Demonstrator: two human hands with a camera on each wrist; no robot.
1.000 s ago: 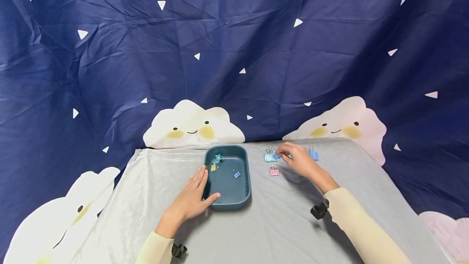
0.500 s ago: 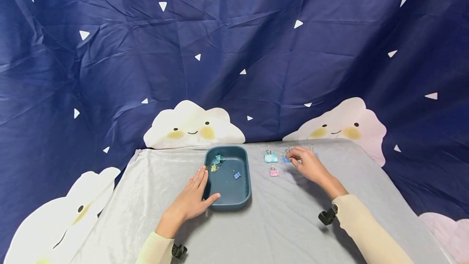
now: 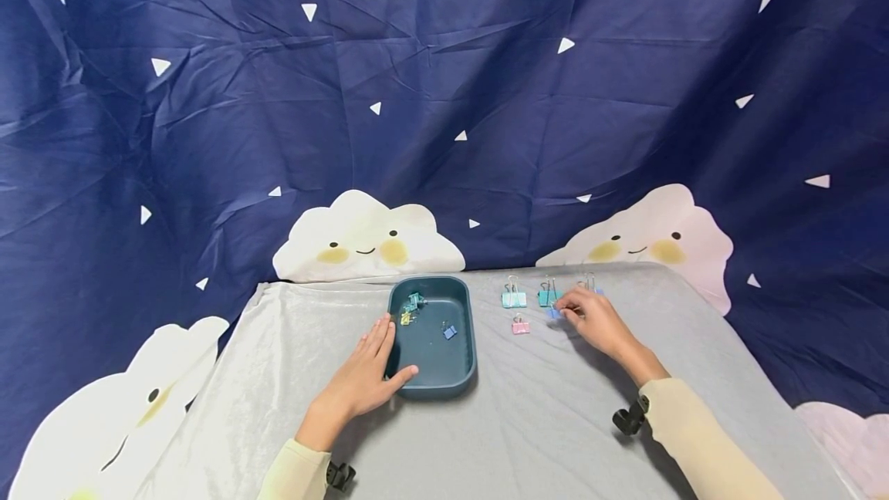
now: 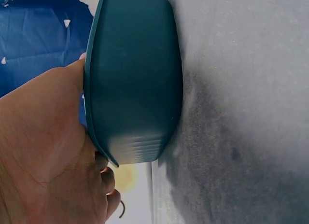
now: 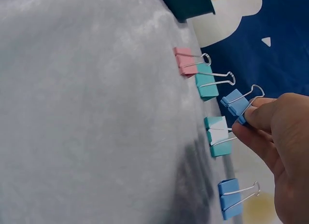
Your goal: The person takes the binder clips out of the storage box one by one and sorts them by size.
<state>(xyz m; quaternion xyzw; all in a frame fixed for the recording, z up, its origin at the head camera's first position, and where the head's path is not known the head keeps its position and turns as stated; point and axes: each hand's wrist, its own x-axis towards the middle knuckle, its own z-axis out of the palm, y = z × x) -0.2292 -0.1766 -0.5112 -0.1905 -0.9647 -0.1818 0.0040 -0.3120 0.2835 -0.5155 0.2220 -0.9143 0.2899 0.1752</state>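
My right hand point(image 3: 593, 320) pinches a small blue binder clip point(image 5: 236, 103) between thumb and fingers, just in front of a teal binder clip point(image 3: 549, 298). In the right wrist view the held clip is clear of the cloth. A light teal binder clip point(image 3: 514, 299) and, nearer, a pink binder clip point(image 3: 520, 328) lie left of this hand. Another blue binder clip point(image 5: 231, 199) is partly hidden behind the hand in the head view. My left hand point(image 3: 361, 376) rests along the left rim of a dark teal box point(image 3: 439, 390), fingers extended and thumb over its near corner.
Inside the box are a small teal clip point(image 3: 414, 301), a yellow clip point(image 3: 406, 318) and a blue clip point(image 3: 449, 331). Grey cloth point(image 3: 542, 423) covers the table. A navy curtain point(image 3: 444, 99) with printed clouds hangs behind its far edge.
My right hand has moved right and slightly nearer with the blue clip, from beside the light teal clip to in front of the other teal one. The left hand stays still.
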